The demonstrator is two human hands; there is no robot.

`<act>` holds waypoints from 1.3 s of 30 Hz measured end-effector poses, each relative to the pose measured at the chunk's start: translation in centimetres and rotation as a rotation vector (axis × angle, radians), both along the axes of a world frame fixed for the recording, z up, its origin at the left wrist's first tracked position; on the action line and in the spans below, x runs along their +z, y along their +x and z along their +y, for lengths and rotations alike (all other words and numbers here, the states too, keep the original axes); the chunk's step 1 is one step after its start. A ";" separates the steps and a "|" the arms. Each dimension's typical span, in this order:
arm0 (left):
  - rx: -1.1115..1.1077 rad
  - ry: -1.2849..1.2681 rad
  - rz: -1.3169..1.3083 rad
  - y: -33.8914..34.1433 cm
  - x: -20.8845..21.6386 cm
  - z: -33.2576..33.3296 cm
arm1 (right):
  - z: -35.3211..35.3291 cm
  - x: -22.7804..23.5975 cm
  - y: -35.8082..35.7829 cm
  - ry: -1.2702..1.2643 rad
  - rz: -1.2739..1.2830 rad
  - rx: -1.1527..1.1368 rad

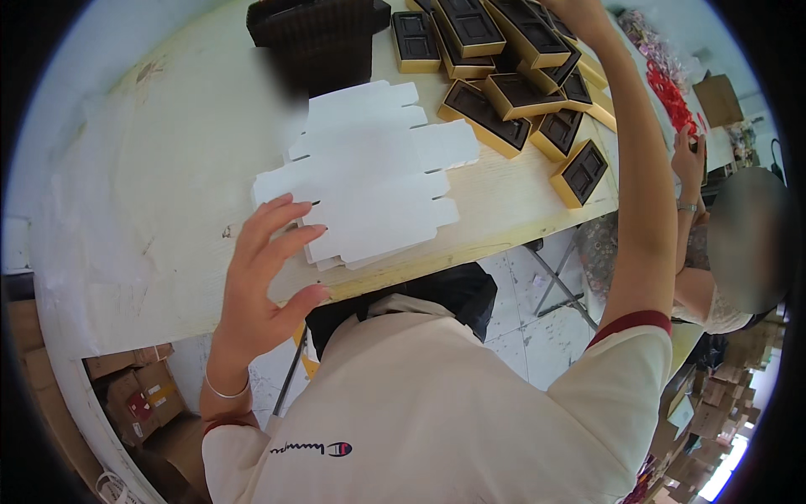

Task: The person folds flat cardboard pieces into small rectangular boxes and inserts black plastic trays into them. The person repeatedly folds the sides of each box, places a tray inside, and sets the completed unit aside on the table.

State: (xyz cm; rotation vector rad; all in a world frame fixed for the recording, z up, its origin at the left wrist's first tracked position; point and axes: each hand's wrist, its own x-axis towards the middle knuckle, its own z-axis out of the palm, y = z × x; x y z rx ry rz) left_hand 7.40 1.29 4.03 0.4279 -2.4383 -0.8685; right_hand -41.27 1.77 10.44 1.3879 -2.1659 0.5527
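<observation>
My left hand [267,267] has its fingers spread. Its fingertips are over the left edge of a stack of flat white carton blanks [369,172] with slotted flaps, and I cannot tell whether they press on it. My right arm reaches far forward across the table. At the top edge of the view, my right hand [579,12] is cut off, so its fingers are hidden. Nearest to it is a heap of gold boxes with black compartment inserts [527,94]. One gold box [579,174] lies apart at the near right of the heap.
Black ribbed trays [323,38] stand beyond the blanks on the pale wooden table [168,227]. Clear plastic [75,252] hangs at the left edge, above cardboard boxes [138,395]. At right, another person's hand [687,160] is near red ribbons [669,94].
</observation>
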 end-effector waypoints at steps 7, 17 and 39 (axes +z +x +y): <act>-0.049 -0.302 -0.187 -2.8 -1.3 0.0 | 11.5 -6.4 21.0 0.250 -0.074 0.820; -0.112 -0.189 -0.365 -4.9 0.1 -0.6 | 12.5 -7.3 22.0 0.452 -0.352 0.723; -0.017 -0.358 -0.177 -7.0 -1.9 -2.1 | 9.1 -10.5 21.2 0.269 -0.018 0.825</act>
